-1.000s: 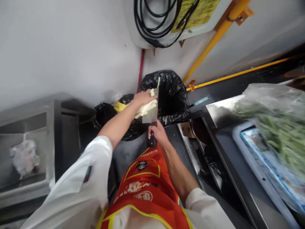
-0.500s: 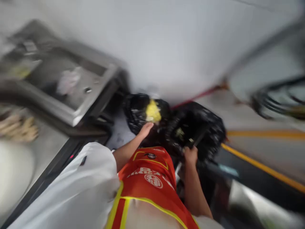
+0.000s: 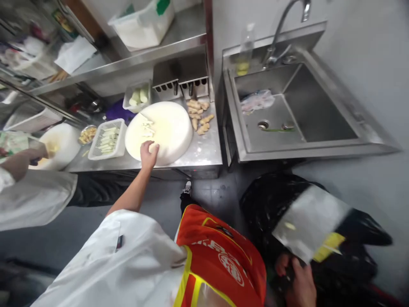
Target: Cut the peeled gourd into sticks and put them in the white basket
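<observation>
My left hand (image 3: pixel 149 155) is over the near edge of a thick round white chopping board (image 3: pixel 174 132), its thumb and fingers apart. Just beyond the fingertips lie pale cut vegetable pieces (image 3: pixel 147 128). At the lower right, my right hand (image 3: pixel 302 279) grips the dark handle of a cleaver (image 3: pixel 315 217). Its broad blade is held out flat above black bin bags (image 3: pixel 265 204), with a small pale scrap on it. Something yellow (image 3: pixel 329 246) shows beside the blade.
Ginger roots (image 3: pixel 200 115) lie right of the board; a white basket of cut vegetable sticks (image 3: pixel 108 138) stands left. A steel sink (image 3: pixel 329 115) adjoins the counter. At far left, a co-worker's hand (image 3: pixel 33 155) works at another board (image 3: pixel 65 143). A shelf (image 3: pixel 124 62) hangs above.
The view has swung left from the bin bags to the counter. My left hand has gone from beside the yellow stuff in a bag to the chopping board. My right hand keeps the cleaver near the bags.
</observation>
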Tool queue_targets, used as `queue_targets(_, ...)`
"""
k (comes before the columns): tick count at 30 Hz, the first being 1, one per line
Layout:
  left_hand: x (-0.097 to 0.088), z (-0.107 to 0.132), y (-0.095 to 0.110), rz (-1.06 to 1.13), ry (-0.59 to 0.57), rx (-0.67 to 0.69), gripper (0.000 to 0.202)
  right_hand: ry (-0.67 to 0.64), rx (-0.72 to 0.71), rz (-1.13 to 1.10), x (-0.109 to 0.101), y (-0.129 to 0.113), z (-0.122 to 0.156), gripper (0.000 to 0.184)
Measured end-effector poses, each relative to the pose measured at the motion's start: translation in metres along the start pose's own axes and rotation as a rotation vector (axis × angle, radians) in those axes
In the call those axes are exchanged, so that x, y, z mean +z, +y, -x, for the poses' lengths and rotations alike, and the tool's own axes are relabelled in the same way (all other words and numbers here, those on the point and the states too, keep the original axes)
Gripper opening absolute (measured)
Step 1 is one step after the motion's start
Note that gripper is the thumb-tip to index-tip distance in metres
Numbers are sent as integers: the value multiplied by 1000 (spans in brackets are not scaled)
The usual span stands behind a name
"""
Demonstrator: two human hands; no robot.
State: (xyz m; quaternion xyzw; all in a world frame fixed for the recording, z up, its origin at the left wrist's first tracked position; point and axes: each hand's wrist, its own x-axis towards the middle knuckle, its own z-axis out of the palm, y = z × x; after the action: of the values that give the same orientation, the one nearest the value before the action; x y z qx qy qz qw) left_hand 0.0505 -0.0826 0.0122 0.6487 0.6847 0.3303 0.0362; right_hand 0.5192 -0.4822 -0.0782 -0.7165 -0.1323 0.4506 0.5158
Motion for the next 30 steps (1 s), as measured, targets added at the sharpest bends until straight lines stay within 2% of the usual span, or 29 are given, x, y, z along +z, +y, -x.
queue_targets(1,-6,-37,-22,-44,-3,18,49,-45,36,-96,50,-18,-7,37)
queue_targets(3,-8,-114,-62,-93,-94,48,58,-222,122,-160,158,-55,-14,42)
queue_targets(5,0,-185,-95,-105,-260,95,67,-452,171,-109,260,-85,-15,45)
queue_targets(6,6,-214,-109,-105,-350,129,69,-526,176,-64,305,-96,-13,44)
queue_targets(8,19,-251,-130,-91,-506,216,70,-601,173,32,377,-111,-5,43)
queue_targets(10,25,-257,-142,-50,-616,304,67,-577,173,94,425,-119,4,44)
queue_targets(12,22,-238,-145,20,-681,381,67,-517,180,112,454,-124,15,43)
queue_targets(14,14,-205,-140,88,-710,437,69,-480,182,110,473,-128,25,39)
queue_targets(17,5,-156,-120,114,-705,452,77,-469,173,92,499,-131,37,32)
queue_targets(20,10,-123,-96,142,-654,414,82,-510,158,104,527,-130,46,27)
queue_targets(23,22,-107,-78,185,-543,319,74,-563,136,167,550,-127,47,22)
queue_targets(26,31,-101,-71,198,-434,196,62,-608,139,174,560,-126,41,17)
queue_targets(30,32,-104,-69,180,-427,141,58,-632,136,111,560,-126,34,16)
